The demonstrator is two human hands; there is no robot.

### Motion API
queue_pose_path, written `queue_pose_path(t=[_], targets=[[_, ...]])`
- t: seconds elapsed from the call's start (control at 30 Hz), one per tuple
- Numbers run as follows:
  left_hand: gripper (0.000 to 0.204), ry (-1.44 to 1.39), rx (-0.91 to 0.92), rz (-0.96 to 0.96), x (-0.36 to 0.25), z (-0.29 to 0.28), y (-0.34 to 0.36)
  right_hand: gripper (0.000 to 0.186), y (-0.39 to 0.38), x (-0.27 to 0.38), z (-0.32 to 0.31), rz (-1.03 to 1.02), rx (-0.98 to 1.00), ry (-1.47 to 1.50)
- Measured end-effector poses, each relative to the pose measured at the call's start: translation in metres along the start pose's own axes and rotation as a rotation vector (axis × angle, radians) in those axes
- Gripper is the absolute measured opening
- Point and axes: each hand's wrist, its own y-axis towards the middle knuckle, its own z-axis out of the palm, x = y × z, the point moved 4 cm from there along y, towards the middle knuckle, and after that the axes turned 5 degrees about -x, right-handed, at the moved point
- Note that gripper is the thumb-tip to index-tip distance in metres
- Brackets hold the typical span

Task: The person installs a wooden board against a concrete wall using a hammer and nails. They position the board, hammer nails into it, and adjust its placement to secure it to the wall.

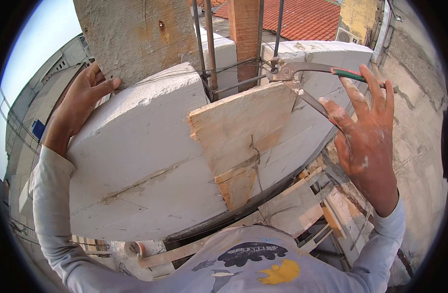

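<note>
I've got the right hand point(365, 141), fingers half-spread, holding green-handled steel pincers point(286, 73) beside a thin dark rod point(279, 24), likely stiff, nose-heavy, best gripped near handle ends, left hand point(81, 101) pinching a stained flat board point(141, 39).

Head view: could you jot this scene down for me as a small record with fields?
Left grip: at the lower left edge of the upper board, thumb touching it
Right grip: holding pincers, handles spread apart
Pincers' head: beside the upright metal rods; whether it bites a wire is unclear
Lower board: tapering downward, in front of the white block wall
Background: orange-red tiled roof
</note>
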Motion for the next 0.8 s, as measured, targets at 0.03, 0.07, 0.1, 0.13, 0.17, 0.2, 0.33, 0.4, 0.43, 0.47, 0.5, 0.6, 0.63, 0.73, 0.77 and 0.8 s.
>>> queue_pose_path(t=[0.03, 0.07, 0.1, 0.13, 0.17, 0.2, 0.33, 0.4, 0.43, 0.47, 0.5, 0.6, 0.63, 0.73, 0.77, 0.8], targets=[[0.058, 0.004, 0.016, 0.004, -0.001, -0.001, 0.001, 0.058, 0.003, 0.003, -0.002, -0.01, -0.016, -0.022], [0.056, 0.005, 0.023, -0.01, -0.002, -0.002, 0.001, 0.057, 0.003, 0.004, -0.003, -0.027, -0.037, -0.052], [0.056, -0.041, 0.018, -0.009, -0.004, -0.001, 0.0, 0.055, 0.004, 0.006, -0.002, -0.036, -0.062, -0.085], [0.055, -0.087, 0.013, -0.009, -0.004, 0.002, -0.002, 0.053, 0.005, 0.008, -0.001, -0.046, -0.087, -0.118], [0.055, -0.13, 0.007, -0.013, -0.004, 0.002, -0.003, 0.05, 0.008, 0.01, 0.004, -0.05, -0.116, -0.148], [0.059, -0.11, 0.041, -0.018, -0.005, 0.002, -0.003, 0.047, 0.01, 0.013, 0.005, -0.055, -0.145, -0.179], [0.065, -0.071, 0.12, -0.015, -0.009, -0.001, -0.005, 0.035, 0.013, 0.025, -0.003, -0.063, -0.136, -0.228], [0.058, -0.067, 0.129, 0.016, -0.006, -0.001, -0.004, 0.039, 0.009, 0.03, -0.003, -0.075, -0.081, -0.245], [0.057, -0.09, 0.127, 0.028, -0.01, -0.002, -0.005, 0.041, 0.011, 0.032, -0.002, -0.09, -0.088, -0.245], [0.056, -0.114, 0.133, 0.037, -0.014, -0.001, -0.009, 0.043, 0.012, 0.033, -0.001, -0.104, -0.086, -0.243], [0.055, -0.137, 0.139, 0.045, -0.016, -0.001, -0.012, 0.046, 0.012, 0.034, 0.0, -0.118, -0.084, -0.24], [0.054, -0.091, 0.164, 0.032, -0.009, -0.001, -0.005, 0.05, 0.009, 0.037, 0.005, -0.143, -0.048, -0.262], [0.054, -0.117, 0.15, 0.046, -0.01, -0.001, -0.006, 0.05, 0.007, 0.037, 0.005, -0.143, -0.039, -0.273], [0.054, -0.156, 0.127, 0.081, -0.01, 0.0, -0.007, 0.05, 0.001, 0.035, 0.008, -0.123, -0.006, -0.241], [0.055, -0.144, 0.136, 0.087, -0.007, -0.001, -0.005, 0.05, -0.004, 0.034, 0.012, -0.103, 0.015, -0.186], [0.055, -0.131, 0.144, 0.092, -0.005, -0.002, -0.003, 0.05, -0.006, 0.034, 0.013, -0.083, 0.036, -0.132]])
